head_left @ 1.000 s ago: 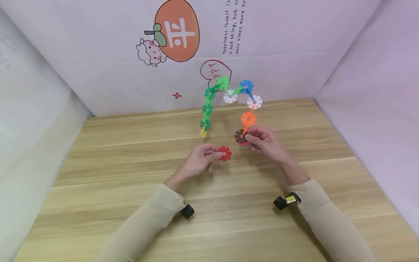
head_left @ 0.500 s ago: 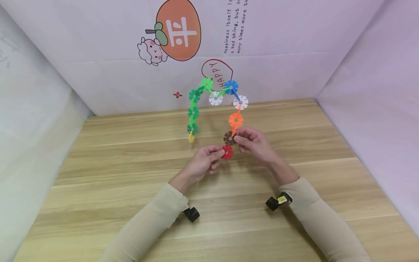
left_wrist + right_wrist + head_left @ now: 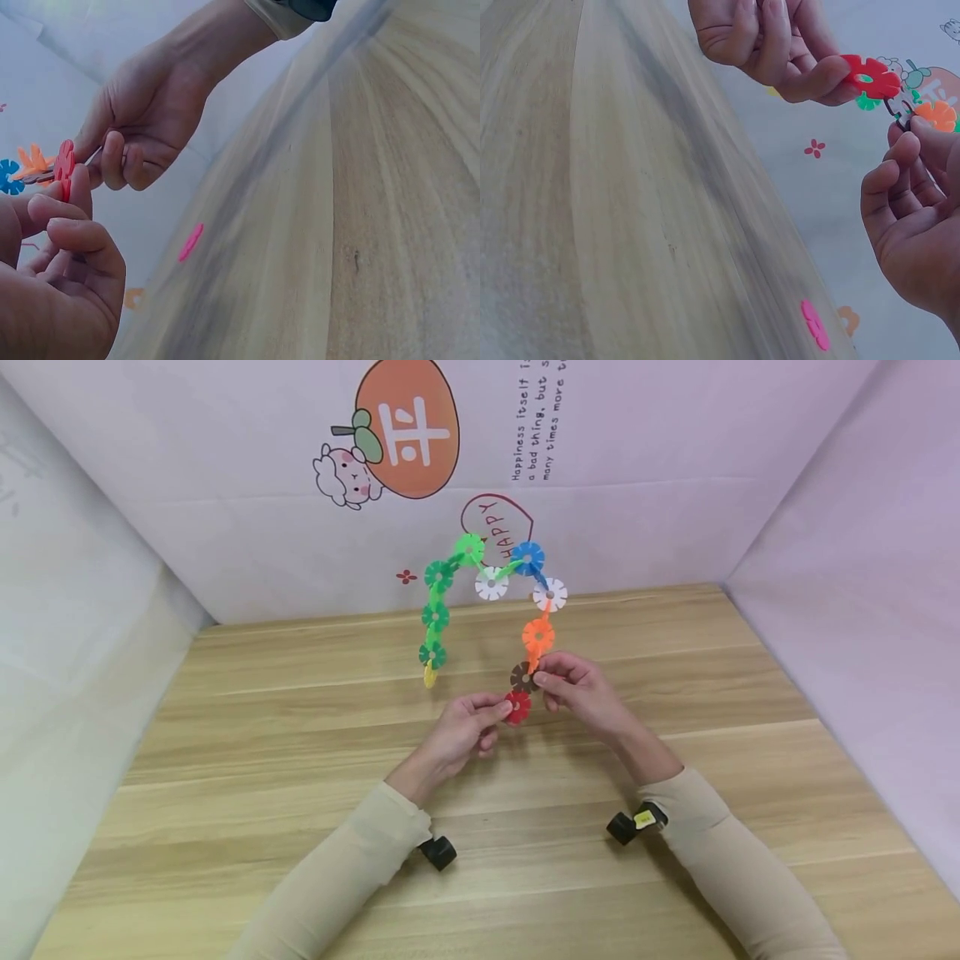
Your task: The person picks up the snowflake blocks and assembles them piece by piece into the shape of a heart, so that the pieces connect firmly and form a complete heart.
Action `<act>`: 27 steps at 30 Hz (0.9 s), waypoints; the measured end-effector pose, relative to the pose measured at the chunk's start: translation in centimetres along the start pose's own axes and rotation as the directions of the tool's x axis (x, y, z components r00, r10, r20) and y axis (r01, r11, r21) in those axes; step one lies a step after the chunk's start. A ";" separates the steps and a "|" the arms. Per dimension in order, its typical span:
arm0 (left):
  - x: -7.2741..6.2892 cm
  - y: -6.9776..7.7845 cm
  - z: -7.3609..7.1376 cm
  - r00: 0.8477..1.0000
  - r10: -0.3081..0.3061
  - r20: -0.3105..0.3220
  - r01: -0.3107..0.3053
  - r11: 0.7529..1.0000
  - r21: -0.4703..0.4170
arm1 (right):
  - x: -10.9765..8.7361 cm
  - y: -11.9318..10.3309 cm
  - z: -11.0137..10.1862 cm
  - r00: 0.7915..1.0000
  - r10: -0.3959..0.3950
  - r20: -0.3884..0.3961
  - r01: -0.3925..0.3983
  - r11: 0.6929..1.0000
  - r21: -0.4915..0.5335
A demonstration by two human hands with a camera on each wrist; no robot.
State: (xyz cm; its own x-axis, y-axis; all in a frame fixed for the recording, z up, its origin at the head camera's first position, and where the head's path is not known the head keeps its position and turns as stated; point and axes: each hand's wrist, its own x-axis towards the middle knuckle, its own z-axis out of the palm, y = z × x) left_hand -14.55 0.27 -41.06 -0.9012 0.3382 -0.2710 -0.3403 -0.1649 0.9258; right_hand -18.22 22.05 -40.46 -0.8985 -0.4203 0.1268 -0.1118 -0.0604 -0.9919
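My left hand [image 3: 459, 733] pinches a red notched snowflake disc [image 3: 517, 707] between thumb and fingers. Just beyond it, my right hand [image 3: 585, 695] pinches a dark brown disc [image 3: 522, 678] at the end of a chain of interlocked discs. Edge meets edge where red and brown overlap; the right wrist view shows the red disc [image 3: 871, 76] close by the dark one. The chain arches up through an orange disc [image 3: 538, 636], a white disc [image 3: 551, 595], a blue disc [image 3: 528, 558] and several green ones, down to a yellow disc [image 3: 430, 674] at its free left end.
A pink disc [image 3: 191, 242] lies on the wooden table [image 3: 300, 693], beneath the hands. White printed sheeting [image 3: 637, 527] rises behind the table and on both sides. Black wrist cameras are strapped at both sleeves.
My right hand has moved left with the chain, bringing the brown disc to the red one. My left hand has shifted slightly right, and the two discs now overlap.
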 end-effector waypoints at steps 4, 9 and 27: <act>-0.1 0.2 0.1 1.000 -0.020 -0.013 0.019 0.999 -0.047 | 0.0 -0.1 0.2 1.000 0.008 0.008 -0.009 0.999 0.035; -0.2 0.5 0.2 0.999 -0.052 0.012 0.053 0.987 -0.152 | 0.2 -0.3 0.5 1.000 0.000 0.028 -0.003 0.997 0.080; 0.3 0.3 0.6 0.997 -0.071 0.036 0.078 0.942 -0.325 | 0.2 -0.4 1.2 0.998 -0.025 0.050 0.019 0.993 0.118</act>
State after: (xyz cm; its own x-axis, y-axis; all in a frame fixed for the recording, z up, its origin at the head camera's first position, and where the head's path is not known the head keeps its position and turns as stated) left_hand -14.78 0.86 -40.76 -0.8648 0.3819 -0.3260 -0.4785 -0.4300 0.7656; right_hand -17.86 20.90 -40.05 -0.8730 -0.4635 0.1519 -0.0781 -0.1745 -0.9816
